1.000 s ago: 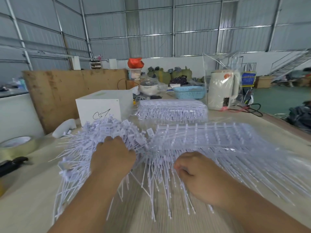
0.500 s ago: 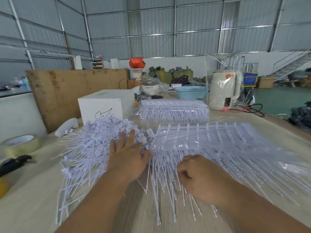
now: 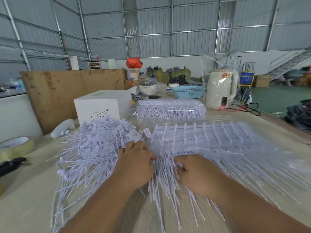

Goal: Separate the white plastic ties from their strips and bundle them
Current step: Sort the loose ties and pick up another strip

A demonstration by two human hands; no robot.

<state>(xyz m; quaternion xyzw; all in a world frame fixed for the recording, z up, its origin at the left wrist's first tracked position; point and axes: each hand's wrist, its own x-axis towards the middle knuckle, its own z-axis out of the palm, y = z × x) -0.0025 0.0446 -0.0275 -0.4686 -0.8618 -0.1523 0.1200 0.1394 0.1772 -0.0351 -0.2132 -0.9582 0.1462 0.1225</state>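
Note:
A loose heap of separated white plastic ties point(image 3: 90, 148) lies on the left of the table. To its right a sheet of ties joined on their strips point(image 3: 218, 145) spreads out under clear plastic film. My left hand point(image 3: 136, 163) sits at the seam between heap and sheet, its fingers curled into the ties at the sheet's left edge. My right hand point(image 3: 196, 174) lies close beside it, fingers curled round ties of the same sheet. What the fingertips pinch is hidden by the hands.
A wrapped pack of ties point(image 3: 170, 109) lies further back. A white box point(image 3: 101, 106), a tape roll point(image 3: 15, 147), a black tool point(image 3: 11, 164), a blue basket point(image 3: 187, 91) and a bagged white kettle point(image 3: 220, 89) stand around the wooden table point(image 3: 25, 190).
My left hand has moved right off the loose heap, opened flat, then curled onto the strip sheet's left edge. My right hand has stayed gripping the sheet.

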